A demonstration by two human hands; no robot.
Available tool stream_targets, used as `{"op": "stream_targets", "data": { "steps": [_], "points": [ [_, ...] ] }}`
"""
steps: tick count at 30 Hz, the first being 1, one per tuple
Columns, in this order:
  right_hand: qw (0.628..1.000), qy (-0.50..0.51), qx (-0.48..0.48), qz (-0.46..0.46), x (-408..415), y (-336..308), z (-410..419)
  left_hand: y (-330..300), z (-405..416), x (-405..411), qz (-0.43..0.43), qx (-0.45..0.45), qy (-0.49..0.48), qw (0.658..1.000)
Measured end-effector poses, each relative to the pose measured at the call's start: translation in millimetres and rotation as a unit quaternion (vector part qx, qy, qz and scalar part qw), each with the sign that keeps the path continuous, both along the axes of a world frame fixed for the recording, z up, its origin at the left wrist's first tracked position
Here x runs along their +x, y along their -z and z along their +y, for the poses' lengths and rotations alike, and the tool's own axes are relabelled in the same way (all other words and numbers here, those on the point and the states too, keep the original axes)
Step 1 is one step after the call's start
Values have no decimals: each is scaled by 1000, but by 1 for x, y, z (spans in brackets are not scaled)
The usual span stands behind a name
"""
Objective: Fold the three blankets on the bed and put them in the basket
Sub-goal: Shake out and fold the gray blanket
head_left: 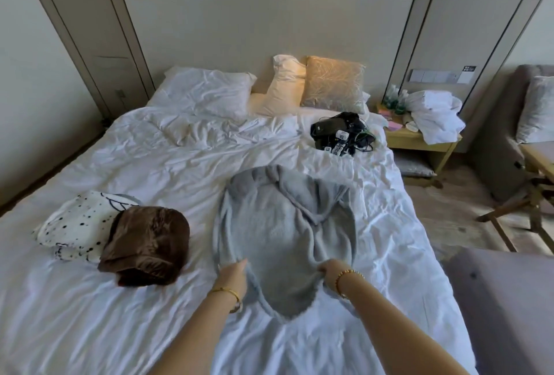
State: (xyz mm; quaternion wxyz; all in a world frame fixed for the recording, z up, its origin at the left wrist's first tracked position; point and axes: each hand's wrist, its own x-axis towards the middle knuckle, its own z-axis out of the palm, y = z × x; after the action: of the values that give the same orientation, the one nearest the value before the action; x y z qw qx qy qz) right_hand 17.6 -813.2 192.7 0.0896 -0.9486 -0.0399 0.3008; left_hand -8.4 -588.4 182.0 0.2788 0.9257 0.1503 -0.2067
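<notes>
Both grips hold cloth: the left hand (233, 273) pinches the near left edge of the grey blanket (284, 233), and the right hand (329, 269) pinches the near right edge, fingers curled round the fabric. Between them the near hem sags in a loose curve toward the bottom of the frame, while the rest of the blanket lies rumpled on the white bed (168, 164), stretching away toward the frame centre with a ridge of bunched folds along its upper right side.

Likely faults from this position: the bunched far portion may drag rather than spread, which would give a crooked fold; the soft pile may slip from a shallow pinch if the cloth is lifted or shaken sharply.

To the left of centre, well apart from either hand, the brown blanket (147, 245) lies crumpled, overlapping the white spotted blanket (75, 224). Neither looks neatly folded. No basket is identifiable in view, so its position cannot be stated. A tangle of black equipment (341, 131) rests near the pillows (209, 89) at upper right.
</notes>
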Motion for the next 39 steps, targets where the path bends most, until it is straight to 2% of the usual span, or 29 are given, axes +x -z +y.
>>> {"op": "stream_targets", "data": {
  "steps": [4, 6, 8, 10, 11, 14, 17, 21, 23, 24, 26, 27, 28, 29, 31, 32, 33, 35, 38, 39],
  "points": [
    [973, 73, 183, -120, -7, -3, 16, -4, -32, -7, -32, -55, 106, 992],
    [955, 96, 242, -143, -3, -7, 22, -10, -50, -6, -54, -109, 140, 983],
    [940, 100, 294, -143, -3, -14, 26, -21, -66, -6, -42, -208, 128, 969],
    [924, 121, 332, -143, -3, -19, 27, -32, -74, -4, -61, -227, 107, 966],
    [920, 139, 338, -142, -4, -21, 26, -36, -74, -2, -81, -206, 94, 971],
    [936, 150, 299, -112, -7, -18, 11, -43, -66, 0, -126, -219, 68, 965],
    [973, 132, 168, -93, -12, -7, -5, -48, -59, -1, -114, -227, 76, 964],
    [976, 204, 20, -69, -20, 1, -22, -50, -43, 2, -113, -221, 47, 967],
    [972, 235, 14, -2, -16, 2, -30, -52, -35, 3, -103, -210, 59, 971],
    [960, 274, 51, 33, -13, 3, -33, -53, -33, 3, -94, -209, 72, 971],
    [912, 366, 177, 47, -9, 0, -40, -54, -30, 1, -72, -218, 98, 968],
    [878, 415, 238, 33, -9, 0, -45, -56, -28, -1, -54, -224, 116, 966],
    [824, 469, 318, 33, -10, 0, -49, -56, -26, -2, -33, -230, 139, 963],
    [740, 526, 416, 50, -11, 2, -51, -56, -24, -3, -12, -230, 163, 959],
    [529, 607, 585, 99, -12, 2, -49, -55, -21, -4, 8, -221, 188, 957],
    [462, 616, 631, 98, -13, 0, -46, -54, -21, -4, 12, -210, 191, 959],
    [426, 609, 664, 86, -12, -5, -42, -54, -23, -4, 14, -196, 192, 961],
    [390, 590, 706, 43, -11, -15, -35, -53, -28, -2, 11, -164, 195, 967],
    [372, 577, 727, 2, -12, -23, -30, -50, -32, 2, -16, -140, 171, 975],
    [386, 570, 725, -4, -13, -21, -30, -50, -33, 2, -22, -145, 157, 977]
  ]
}}
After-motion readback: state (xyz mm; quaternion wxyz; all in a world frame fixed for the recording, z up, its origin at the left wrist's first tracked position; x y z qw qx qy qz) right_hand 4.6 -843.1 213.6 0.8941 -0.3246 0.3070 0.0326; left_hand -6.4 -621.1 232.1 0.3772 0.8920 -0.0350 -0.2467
